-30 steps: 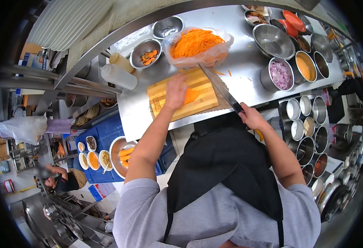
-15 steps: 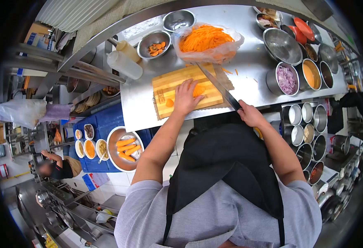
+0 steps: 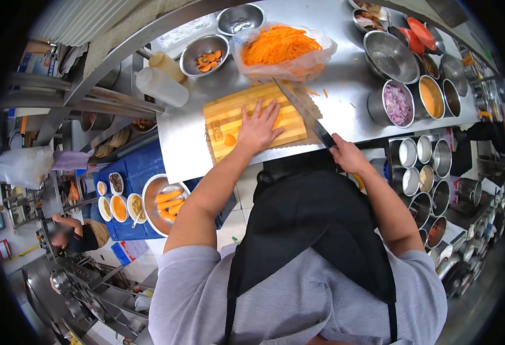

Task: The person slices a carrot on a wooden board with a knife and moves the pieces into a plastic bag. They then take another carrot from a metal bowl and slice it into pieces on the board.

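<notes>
My left hand [image 3: 258, 127] lies on the wooden cutting board [image 3: 221, 112] with its fingers spread. Some orange carrot shows at its fingertips, and most of whatever lies under the palm is hidden. A small carrot piece [image 3: 229, 140] sits on the board left of my wrist. My right hand [image 3: 346, 154] is closed around the handle of a large kitchen knife [image 3: 304, 112]. The blade slants up and left along the board's right side. Just beyond the board, a clear plastic bag [image 3: 313, 60] holds a heap of carrot shreds [image 3: 278, 46].
Metal bowls [image 3: 205, 56] and squeeze bottles [image 3: 161, 86] stand at the back left. To the right are pots of sliced onion [image 3: 398, 105] and orange sauce [image 3: 431, 98]. A bowl of whole carrots [image 3: 149, 198] is at lower left. Another person [image 3: 77, 236] is farther left.
My left hand has gone from fingers held closer over the carrot to lying flatter and spread out. The knife stays in my right hand in nearly the same place. The view has shifted slightly.
</notes>
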Tool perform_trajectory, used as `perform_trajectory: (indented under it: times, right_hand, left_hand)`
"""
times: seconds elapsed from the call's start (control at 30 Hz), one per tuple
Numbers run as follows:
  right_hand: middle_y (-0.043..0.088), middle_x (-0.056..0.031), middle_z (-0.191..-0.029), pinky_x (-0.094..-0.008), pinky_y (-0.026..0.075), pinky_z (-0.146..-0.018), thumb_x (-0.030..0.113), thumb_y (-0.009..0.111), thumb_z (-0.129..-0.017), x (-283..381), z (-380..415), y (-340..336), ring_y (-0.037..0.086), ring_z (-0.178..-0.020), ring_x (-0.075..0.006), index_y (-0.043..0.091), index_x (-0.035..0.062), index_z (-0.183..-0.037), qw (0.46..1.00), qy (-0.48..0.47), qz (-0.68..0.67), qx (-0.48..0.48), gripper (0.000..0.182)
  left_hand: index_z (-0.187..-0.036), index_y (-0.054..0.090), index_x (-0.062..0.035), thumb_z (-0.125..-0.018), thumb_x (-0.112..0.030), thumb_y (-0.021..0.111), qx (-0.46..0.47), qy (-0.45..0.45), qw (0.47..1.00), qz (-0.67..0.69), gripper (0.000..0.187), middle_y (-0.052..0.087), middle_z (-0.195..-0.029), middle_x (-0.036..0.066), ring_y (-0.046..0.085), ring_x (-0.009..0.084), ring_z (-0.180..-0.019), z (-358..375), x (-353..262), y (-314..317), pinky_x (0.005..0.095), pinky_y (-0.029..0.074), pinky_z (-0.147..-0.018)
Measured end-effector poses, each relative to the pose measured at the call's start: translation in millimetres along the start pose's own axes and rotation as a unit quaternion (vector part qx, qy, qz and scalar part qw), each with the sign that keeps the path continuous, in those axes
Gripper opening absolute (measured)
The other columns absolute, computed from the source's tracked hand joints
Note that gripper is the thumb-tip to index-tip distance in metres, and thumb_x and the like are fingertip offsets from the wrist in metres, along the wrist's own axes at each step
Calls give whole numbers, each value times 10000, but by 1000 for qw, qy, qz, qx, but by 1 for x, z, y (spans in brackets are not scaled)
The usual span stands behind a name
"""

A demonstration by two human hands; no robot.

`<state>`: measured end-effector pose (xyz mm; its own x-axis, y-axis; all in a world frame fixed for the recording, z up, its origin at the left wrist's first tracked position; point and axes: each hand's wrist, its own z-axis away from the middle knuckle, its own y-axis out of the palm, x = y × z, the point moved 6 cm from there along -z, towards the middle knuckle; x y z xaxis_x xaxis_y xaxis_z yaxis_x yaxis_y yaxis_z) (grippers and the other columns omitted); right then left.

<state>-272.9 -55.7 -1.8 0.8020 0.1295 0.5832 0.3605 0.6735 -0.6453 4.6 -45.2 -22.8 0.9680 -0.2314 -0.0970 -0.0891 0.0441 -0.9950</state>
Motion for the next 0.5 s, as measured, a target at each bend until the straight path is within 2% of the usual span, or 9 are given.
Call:
perform_trajectory:
  times: [0.23,0.33,0.4,0.43,0.47,0.5]
  right_hand:
    - [663,-329,-899,-580,474,-788,161,544,-1003,9,0,4,632,-922,-530,438,15,-1154,1000,4,-14,-4,235]
    - [664,-329,-905,-585,469,-786,161,547,-1001,5,-2,6,633,-922,-531,434,17,-1159,1000,-14,-11,-9,242]
    - [666,-323,-902,-589,470,-791,161,551,-998,-1,-4,7,636,-923,-528,428,22,-1163,1000,-9,13,-8,249]
    - [666,-323,-902,-589,470,-791,161,551,-998,0,-2,6,636,-923,-528,428,22,-1163,1000,-10,12,-12,249]
    - [668,-319,-896,-593,471,-791,165,547,-999,2,0,4,636,-919,-528,427,25,-1165,999,-19,18,-19,248]
    - [669,-315,-890,-596,472,-792,170,544,-1000,3,3,1,636,-916,-528,427,27,-1166,999,-25,24,-26,248]
  left_hand:
    - [-1596,339,-169,-1012,-555,494,-8,0,1000,3,717,295,-1668,10,225,327,-1545,0,2,-4,725,187,-1177]
    - [-1608,315,-178,-1022,-579,450,28,-2,1000,8,723,287,-1673,13,201,318,-1556,2,2,-8,736,147,-1181]
    - [-1582,362,-199,-1018,-529,495,-16,-30,994,100,667,326,-1651,45,224,332,-1548,4,9,-10,691,153,-1200]
    - [-1582,362,-199,-1018,-529,495,-18,-28,995,97,667,326,-1651,45,224,332,-1548,4,15,-5,691,153,-1200]
    - [-1520,448,-191,-1001,-436,553,-127,-35,972,195,584,399,-1593,64,300,347,-1497,6,27,-12,632,228,-1191]
    - [-1458,534,-183,-983,-343,612,-231,-39,928,291,507,472,-1535,83,376,362,-1446,11,40,-20,574,303,-1181]
